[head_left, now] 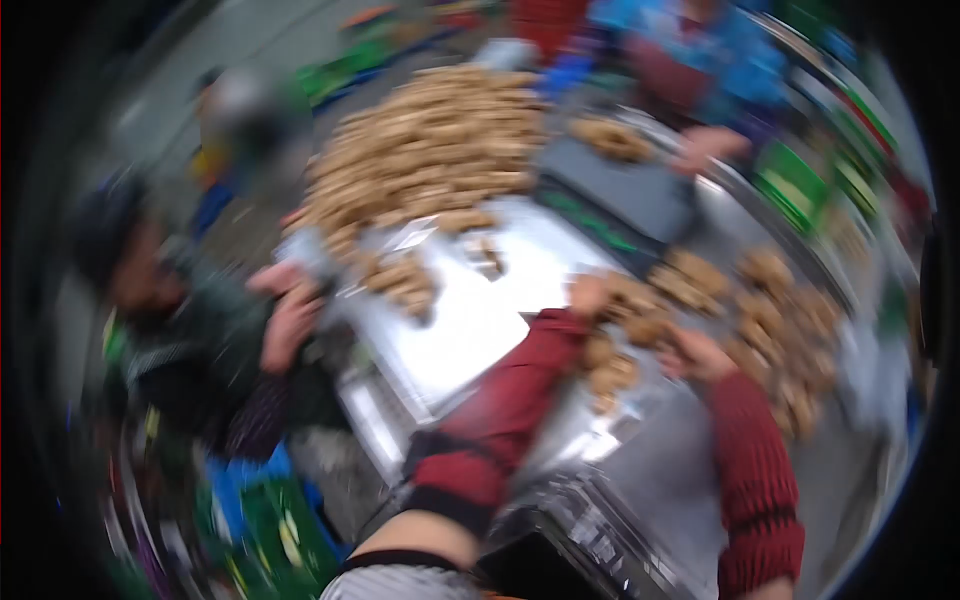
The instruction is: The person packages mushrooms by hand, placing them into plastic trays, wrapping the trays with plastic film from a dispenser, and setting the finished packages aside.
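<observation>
Motion blur smears the whole view. My left hand [589, 296], in a dark red sleeve, reaches over the right edge of a bright metal tabletop. It touches or lies just beside a cluster of brown, potato-like lumps [632, 300]; its fingers are too smeared to read. On the other side of that cluster is my right hand [700, 355], its fingers bent in against the lumps. What they grip is hidden by blur. Below, a smaller group of the same lumps [608, 372] lies on the metal. Beyond my left hand sits a dark grey flat-topped device [620, 190] with green markings.
A large heap of brown lumps [430, 140] covers the table's far side. More clusters [780, 340] lie at right. One person [170, 310] stands at left, hands over the table edge; another in blue [690, 60] reaches in from the far side. Green crates [275, 530] stand lower left.
</observation>
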### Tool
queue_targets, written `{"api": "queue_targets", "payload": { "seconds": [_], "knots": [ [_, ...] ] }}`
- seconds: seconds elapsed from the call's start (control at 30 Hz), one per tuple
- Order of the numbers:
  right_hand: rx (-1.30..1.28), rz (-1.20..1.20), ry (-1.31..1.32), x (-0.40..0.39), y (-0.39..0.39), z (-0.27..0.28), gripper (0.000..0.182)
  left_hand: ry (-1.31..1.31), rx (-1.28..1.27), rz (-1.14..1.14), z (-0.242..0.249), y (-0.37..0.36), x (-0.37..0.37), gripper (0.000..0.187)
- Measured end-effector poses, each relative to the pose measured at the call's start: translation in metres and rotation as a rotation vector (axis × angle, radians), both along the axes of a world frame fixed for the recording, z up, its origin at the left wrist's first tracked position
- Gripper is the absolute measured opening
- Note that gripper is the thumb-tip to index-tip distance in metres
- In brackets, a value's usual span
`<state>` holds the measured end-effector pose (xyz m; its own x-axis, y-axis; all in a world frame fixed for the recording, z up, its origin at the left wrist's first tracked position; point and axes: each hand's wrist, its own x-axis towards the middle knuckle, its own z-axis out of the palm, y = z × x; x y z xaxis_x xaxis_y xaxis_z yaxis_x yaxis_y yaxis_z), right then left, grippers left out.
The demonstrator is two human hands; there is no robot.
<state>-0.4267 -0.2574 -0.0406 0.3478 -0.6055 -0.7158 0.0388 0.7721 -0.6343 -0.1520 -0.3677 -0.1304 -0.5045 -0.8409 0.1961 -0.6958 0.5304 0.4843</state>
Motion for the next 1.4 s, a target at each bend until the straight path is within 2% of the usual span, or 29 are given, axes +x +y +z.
{"api": "queue_targets", "payload": {
  "seconds": [0.03,0.1,0.13,0.2,0.27,0.3,0.33,0.4,0.43,0.47,0.5,0.53,0.57,0.6,0.63,0.67,0.7,0.73,0.8,0.87,0.93,0.97,1.0,1.07,1.2,1.27,1.33,1.4],
  "knots": [
    [-0.015,-0.058,0.089,0.012,-0.002,0.008,0.047,0.056,0.116,0.132,0.019,0.002,-0.010,0.037],
    [0.058,-0.121,0.111,0.014,-0.019,-0.013,0.047,0.181,0.399,0.468,0.059,0.007,-0.021,0.045],
    [0.057,-0.139,0.141,-0.002,-0.023,-0.023,0.047,0.354,0.547,0.651,0.098,0.024,-0.027,0.046],
    [0.069,-0.169,0.143,0.010,-0.028,-0.011,0.047,0.489,0.533,0.689,0.111,0.027,-0.016,0.042],
    [0.056,-0.153,0.137,0.015,-0.019,0.011,0.045,0.516,0.368,0.648,0.117,0.035,-0.023,0.038],
    [0.027,-0.153,0.184,0.022,-0.013,0.025,0.044,0.481,0.176,0.720,0.113,0.038,-0.028,0.041],
    [0.030,-0.144,0.186,0.025,-0.009,0.028,0.044,0.483,0.178,0.728,0.117,0.041,-0.023,0.041],
    [-0.031,-0.197,0.161,0.024,-0.002,0.037,0.046,0.624,0.313,0.666,0.123,0.037,-0.021,0.038],
    [-0.010,-0.280,0.235,0.023,-0.002,0.028,0.050,0.717,0.316,0.682,0.116,0.033,-0.022,0.039],
    [-0.058,-0.140,0.051,0.016,-0.004,0.028,0.054,0.682,0.364,0.594,0.108,0.025,-0.018,0.032],
    [-0.091,-0.161,0.056,0.023,-0.001,0.038,0.055,0.078,-0.310,0.310,0.076,0.012,-0.019,0.024],
    [-0.124,-0.243,0.125,0.038,0.011,0.062,0.050,0.106,-0.183,0.146,0.064,0.006,-0.013,0.019],
    [-0.112,-0.223,0.116,0.025,0.001,0.039,0.047,0.317,-0.162,0.135,0.010,-0.018,-0.025,0.019],
    [-0.097,-0.226,0.085,0.025,0.006,0.046,0.043,0.718,0.150,0.040,-0.043,-0.029,-0.025,0.023],
    [-0.079,-0.209,0.078,0.022,0.000,0.037,0.044,0.552,-0.098,-0.023,0.078,0.024,0.001,0.034],
    [-0.054,-0.230,0.213,0.025,-0.004,0.025,0.043,0.804,0.720,0.490,0.075,0.022,0.000,0.048],
    [-0.017,-0.212,0.235,0.025,-0.005,0.022,0.044,0.746,0.784,0.601,0.094,0.031,-0.002,0.057],
    [0.020,-0.191,0.266,0.024,-0.007,0.016,0.044,0.686,0.733,0.535,0.092,0.031,0.003,0.043],
    [-0.024,-0.182,0.244,0.022,-0.004,0.008,0.048,0.563,0.795,0.497,0.094,0.023,0.009,0.041],
    [-0.060,-0.191,0.202,0.017,-0.002,0.000,0.053,0.531,0.803,0.538,0.084,0.012,0.013,0.045],
    [-0.045,-0.203,0.160,0.014,-0.002,0.005,0.056,0.394,0.815,0.432,0.092,-0.003,0.018,0.058],
    [-0.052,-0.196,0.114,0.015,0.000,0.008,0.060,0.488,0.827,0.454,0.108,0.003,0.013,0.066],
    [-0.045,-0.212,0.116,0.018,0.003,0.010,0.060,0.575,0.942,0.410,0.122,0.006,0.010,0.069],
    [-0.104,-0.234,0.218,0.023,0.003,0.015,0.065,0.743,1.148,0.245,0.122,0.001,0.008,0.059],
    [-0.069,-0.234,0.229,0.019,0.006,0.025,0.068,0.679,1.174,0.218,0.133,0.012,-0.001,0.051],
    [-0.079,-0.222,0.193,0.009,0.015,0.037,0.073,0.791,1.135,0.164,0.141,0.022,-0.002,0.048],
    [-0.173,-0.302,0.280,0.003,0.027,0.059,0.073,0.843,1.048,0.115,0.154,0.031,-0.004,0.047],
    [-0.291,-0.394,0.232,-0.008,0.037,0.078,0.081,0.811,0.950,0.103,0.197,0.049,-0.017,0.050]
  ]
}}
